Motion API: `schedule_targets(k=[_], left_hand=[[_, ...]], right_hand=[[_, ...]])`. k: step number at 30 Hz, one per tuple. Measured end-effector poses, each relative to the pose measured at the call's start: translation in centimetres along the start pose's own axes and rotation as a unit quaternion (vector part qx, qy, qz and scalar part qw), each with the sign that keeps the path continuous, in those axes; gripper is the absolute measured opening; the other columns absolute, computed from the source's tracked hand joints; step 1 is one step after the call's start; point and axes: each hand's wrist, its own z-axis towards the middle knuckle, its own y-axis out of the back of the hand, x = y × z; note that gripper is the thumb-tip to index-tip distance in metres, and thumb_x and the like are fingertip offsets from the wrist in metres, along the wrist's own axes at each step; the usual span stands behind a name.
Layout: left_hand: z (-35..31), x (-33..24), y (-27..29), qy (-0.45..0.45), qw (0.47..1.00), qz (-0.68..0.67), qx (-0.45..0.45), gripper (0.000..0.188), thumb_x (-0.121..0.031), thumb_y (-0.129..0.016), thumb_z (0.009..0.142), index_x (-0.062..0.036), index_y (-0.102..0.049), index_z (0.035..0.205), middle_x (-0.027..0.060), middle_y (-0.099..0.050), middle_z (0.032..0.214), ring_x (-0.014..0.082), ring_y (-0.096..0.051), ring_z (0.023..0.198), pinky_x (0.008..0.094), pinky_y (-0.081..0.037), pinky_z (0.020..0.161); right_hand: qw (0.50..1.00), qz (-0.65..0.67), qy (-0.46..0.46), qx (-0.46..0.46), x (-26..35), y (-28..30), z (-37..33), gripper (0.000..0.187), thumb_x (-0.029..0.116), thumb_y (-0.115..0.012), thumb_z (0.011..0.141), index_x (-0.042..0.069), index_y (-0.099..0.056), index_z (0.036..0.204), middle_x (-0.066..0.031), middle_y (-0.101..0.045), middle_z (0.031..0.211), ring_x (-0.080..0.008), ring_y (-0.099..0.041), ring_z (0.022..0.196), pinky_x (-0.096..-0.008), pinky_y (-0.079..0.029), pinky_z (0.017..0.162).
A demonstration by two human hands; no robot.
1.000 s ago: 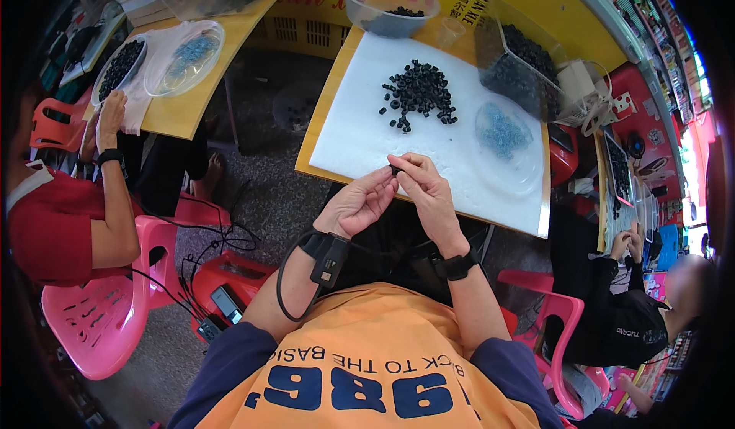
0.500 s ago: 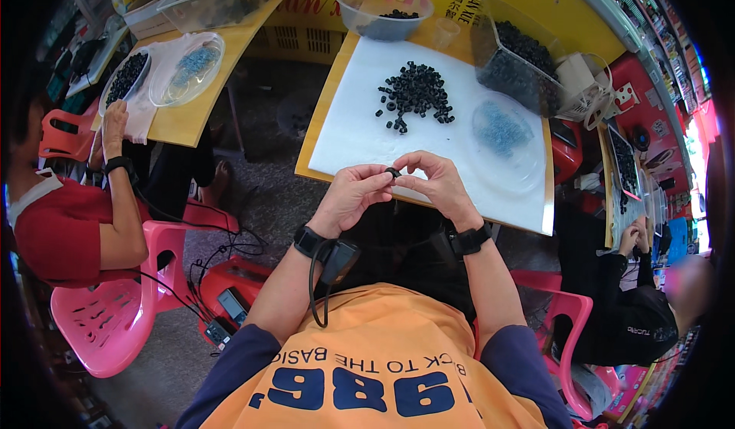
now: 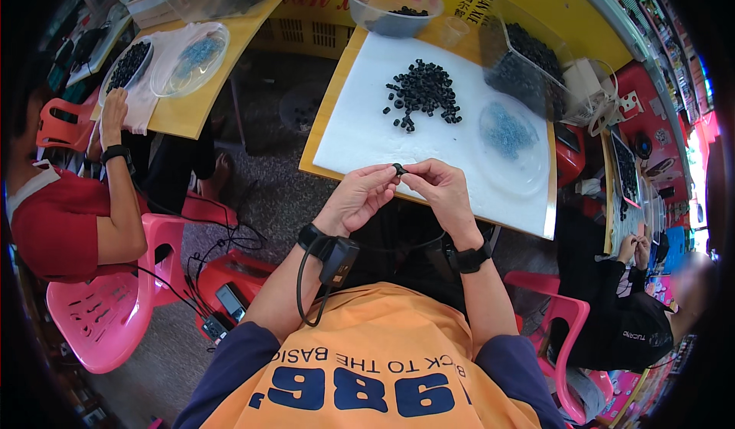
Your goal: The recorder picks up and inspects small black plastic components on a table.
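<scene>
A small black ring-like part point(image 3: 399, 169) is pinched between the fingertips of both hands, just over the near edge of the white-covered table point(image 3: 360, 134). My left hand point(image 3: 356, 199) grips it from the left with thumb and forefinger. From the other side my right hand point(image 3: 442, 195) holds it in a similar pinch, fingers curled. Beyond my hands lies a loose pile of small black cylindrical parts point(image 3: 423, 96). To its right is a clear round tray point(image 3: 514, 184) holding small pale-blue pieces point(image 3: 507, 132).
At the table's back stand a clear bowl point(image 3: 390, 21) with black parts, a small clear cup point(image 3: 455, 31) and a large clear bin point(image 3: 528, 57) of black parts. A co-worker in red point(image 3: 76, 214) sits left; another in black point(image 3: 612, 306) sits right. Pink chairs point(image 3: 103, 314) flank me.
The view has shifted slightly, so the table sits a little further right. My right fingers have curled closer around the small black part, which both hands still hold.
</scene>
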Motion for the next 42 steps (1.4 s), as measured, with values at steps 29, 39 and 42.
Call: schedule_targets(k=[29, 39, 42], left_hand=[[-0.4, 0.5, -0.2, 0.083, 0.989, 0.011, 0.121, 0.014, -0.01, -0.059, 0.096, -0.0009, -0.061, 0.107, 0.0027, -0.062, 0.087, 0.0051, -0.056, 0.069, 0.0151, -0.048, 0.057], [-0.2, 1.2, -0.1, 0.11, 0.982, -0.077, 0.13, 0.015, -0.011, -0.057, 0.097, 0.0004, -0.06, 0.107, 0.0037, -0.061, 0.09, 0.0039, -0.054, 0.069, 0.0123, -0.045, 0.055], [-0.3, 0.4, -0.5, 0.062, 0.995, 0.019, 0.08, 0.013, -0.01, -0.059, 0.096, 0.0005, -0.061, 0.104, 0.0028, -0.061, 0.087, 0.0033, -0.053, 0.067, 0.0124, -0.044, 0.054]], right_hand=[[0.977, 0.087, -0.078, 0.18, 0.8, 1.9, -1.0, 0.032, 0.009, -0.067, 0.089, 0.001, -0.066, 0.119, -0.0072, -0.065, 0.114, -0.0134, -0.058, 0.106, -0.026, -0.045, 0.095], [0.986, -0.039, 0.036, 0.159, -0.1, 2.1, -1.0, 0.029, 0.008, -0.065, 0.089, 0.0, -0.066, 0.117, -0.006, -0.065, 0.108, -0.0136, -0.058, 0.1, -0.0263, -0.044, 0.093], [0.985, -0.036, 0.045, 0.164, -0.4, 2.0, -0.2, 0.028, 0.007, -0.067, 0.088, 0.002, -0.068, 0.116, -0.0041, -0.063, 0.111, -0.0138, -0.056, 0.103, -0.0264, -0.043, 0.094]])
